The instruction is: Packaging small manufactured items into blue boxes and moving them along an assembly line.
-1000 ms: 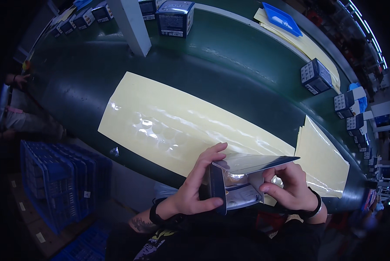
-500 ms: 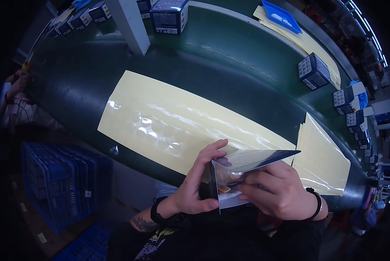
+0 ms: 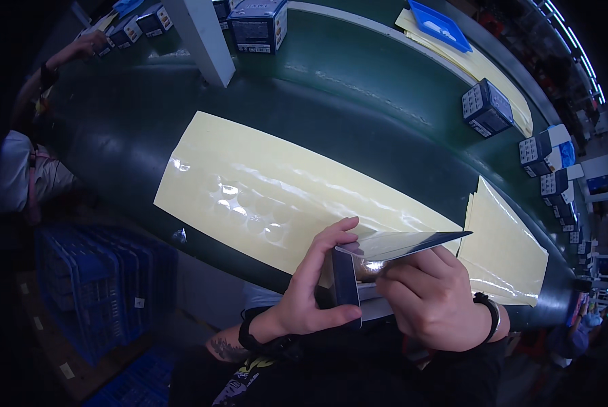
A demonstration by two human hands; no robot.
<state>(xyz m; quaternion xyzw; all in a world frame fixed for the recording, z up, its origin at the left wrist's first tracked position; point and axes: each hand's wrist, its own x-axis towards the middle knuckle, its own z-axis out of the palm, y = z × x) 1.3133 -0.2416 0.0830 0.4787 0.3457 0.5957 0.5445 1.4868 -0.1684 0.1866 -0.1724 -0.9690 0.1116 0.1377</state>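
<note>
My left hand (image 3: 311,288) is wrapped round a dark blue carton (image 3: 347,288), thumb on its near edge and fingers behind. The carton is tilted with its opening turned to the right, and a long flap (image 3: 412,243) sticks out over my right hand (image 3: 433,295). Those right fingers are curled at the mouth of the carton; whatever they grip is hidden. Something shiny and clear, perhaps plastic wrap, glints inside (image 3: 369,268). Beneath both hands lies a pale yellow sheet (image 3: 284,186) with clear round stickers on it.
Another stack of yellow sheets (image 3: 511,247) lies at right. Blue cartons (image 3: 257,27) stand along the green conveyor belt (image 3: 372,68) behind, near a grey post (image 3: 199,41). A blue tray (image 3: 439,26) sits far right. Blue crates (image 3: 107,292) stand lower left. A co-worker's arm (image 3: 67,55) reaches in.
My carton has shifted slightly right and turned, so the tan piece seen inside is now hidden. Cartons on the belt have slid slightly left. The co-worker's arm has stretched toward the far-left cartons.
</note>
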